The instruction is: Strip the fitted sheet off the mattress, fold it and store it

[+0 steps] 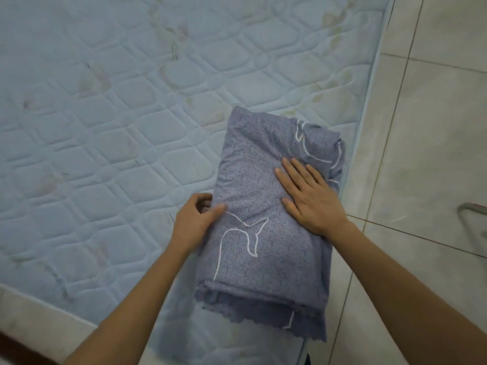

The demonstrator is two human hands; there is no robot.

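A fitted sheet (pixel 263 259), blue-grey with a white line motif (pixel 245 233), lies folded into a thick oblong bundle on the bare quilted mattress (pixel 118 127), close against the mattress's right edge and near its front corner, beside the tiled floor (pixel 421 127). The person's right hand (pixel 313 198) lies flat on top of the bundle, fingers straight and spread, palm down, apparently to press air out of the layers and hold the stack from springing open. The left hand (pixel 195 219) grips the bundle's left edge, thumb on the upper face and fingers curled at the side, seemingly squaring that edge or readying it for a further turn or a lift. The ruffled, gathered hem (pixel 250 312) shows at the end nearest the camera, where the elastic bunches the cloth and leaves the layers uneven; the far right corner of the bundle is also rumpled and slightly overhangs the mattress edge. With the mattress stripped and the sheet reduced to a compact packet, the task appears well advanced: folding looks nearly complete, and storing has not begun, with no cupboard or drawer in view. The mattress serves as a broad, soft working place, and keeping the bundle at its edge puts it within easy reach of a person standing at the corner. A bent metal tube (pixel 471 206) shows on the floor at far right; what it belongs to cannot be told.
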